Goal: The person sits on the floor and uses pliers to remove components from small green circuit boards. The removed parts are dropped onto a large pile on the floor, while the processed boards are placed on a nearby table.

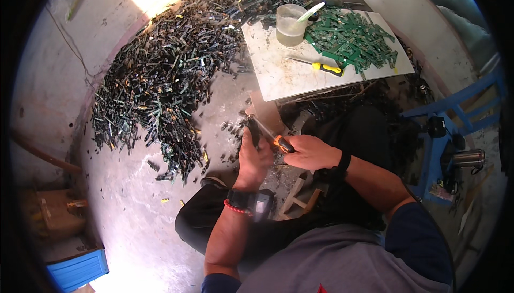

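Observation:
Low in front of me, my left hand (255,157) grips a dark, narrow strip-like piece (253,128) standing up out of the fist. My right hand (312,153) is wrapped round the orange and black handle of a screwdriver (282,143). Its metal shaft slants up and left, and the tip is at the upper end of the dark piece; whether it touches cannot be made out. Small dark fragments (231,128) lie on the floor beside my left hand. A brownish flat board (265,110) is just beyond both hands.
A large heap of dark strips (160,79) covers the floor ahead and left. The pale board (267,81) ahead bears green circuit strips (350,39), a cloudy plastic jug (289,32) and a yellow-black screwdriver (326,69). A blue chair (455,105) stands right.

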{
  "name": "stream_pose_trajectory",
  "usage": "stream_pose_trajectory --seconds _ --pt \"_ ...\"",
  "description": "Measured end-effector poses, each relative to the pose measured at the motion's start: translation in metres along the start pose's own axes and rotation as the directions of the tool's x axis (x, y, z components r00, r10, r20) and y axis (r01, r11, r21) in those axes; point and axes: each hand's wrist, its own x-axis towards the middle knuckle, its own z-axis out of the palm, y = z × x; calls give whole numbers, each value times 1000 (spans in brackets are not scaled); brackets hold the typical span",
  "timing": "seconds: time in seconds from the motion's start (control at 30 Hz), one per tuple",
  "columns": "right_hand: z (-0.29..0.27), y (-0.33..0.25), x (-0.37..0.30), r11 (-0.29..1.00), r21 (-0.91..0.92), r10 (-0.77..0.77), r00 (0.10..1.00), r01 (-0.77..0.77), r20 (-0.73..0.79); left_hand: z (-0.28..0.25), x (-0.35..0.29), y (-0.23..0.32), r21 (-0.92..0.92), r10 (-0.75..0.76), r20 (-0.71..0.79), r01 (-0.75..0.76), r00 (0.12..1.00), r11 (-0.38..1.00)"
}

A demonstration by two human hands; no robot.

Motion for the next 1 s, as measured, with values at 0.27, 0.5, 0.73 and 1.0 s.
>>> stream_pose_trajectory --seconds 0.27,0.5,0.73,1.0 --pt "-19 -21 -14 659 703 -29 926 -265 376 -15 6 7 -130 -49 236 82 970 988" --pt "-4 -17 -8 437 837 -184 877 -331 443 20 -7 16 -112 -65 -76 56 995 992" --pt "4 -22 -7 246 904 -262 874 -349 408 15 -8 17 -194 -89 113 110 990 975" --pt "5 -24 -5 223 896 -255 864 -385 435 -6 5 10 -143 -95 184 123 978 982"
